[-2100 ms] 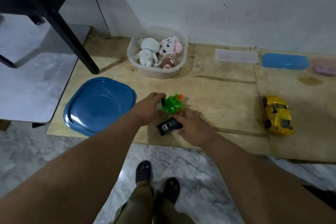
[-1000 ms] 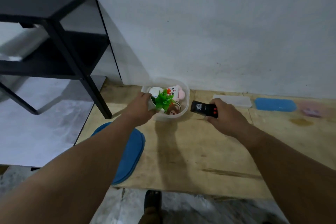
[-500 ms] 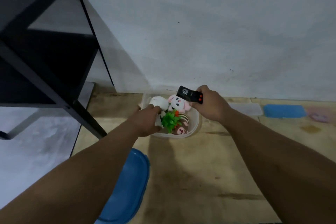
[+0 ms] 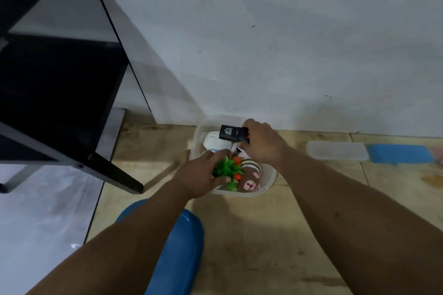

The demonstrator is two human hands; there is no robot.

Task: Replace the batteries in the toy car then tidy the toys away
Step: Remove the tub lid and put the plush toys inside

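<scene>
From the head camera, a clear round plastic tub sits on a light wooden board on the floor, close to a pale grey wall. The left hand reaches into the near side of the tub and its fingers are curled round a small green plastic plant with orange tips. The right hand is over the far side of the tub and grips a black remote control with red buttons, which points to the left. Inside the tub lies a brown and cream striped soft toy with a pink nose, just beside the plant, and a white soft toy shows under the remote. A blue plastic lid lies on the board near the camera, partly hidden by the left arm. To the right, by the wall, a flat clear plastic box lies beside a flat blue box. A black metal shelf frame stands on the left. The toy car is not in this view.
</scene>
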